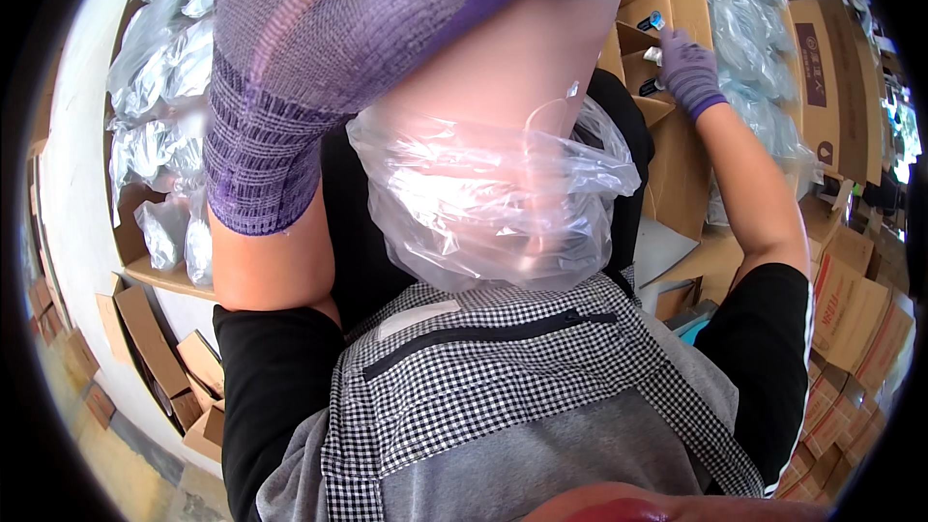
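Reaching into the divided cardboard box point(667, 29), the purple-gloved right hand point(688, 66) pinches a small blue-tipped piece point(652, 21) there, some slots filled, while the left hand point(319, 48) looms close, grip unclear, above a clear plastic bag point(483, 203).

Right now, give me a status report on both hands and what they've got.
Left hand, purple glove, raised close to camera, grip unclear. Right hand reaching into divided carton at small tubes. Clear plastic bag bunched between forearms.
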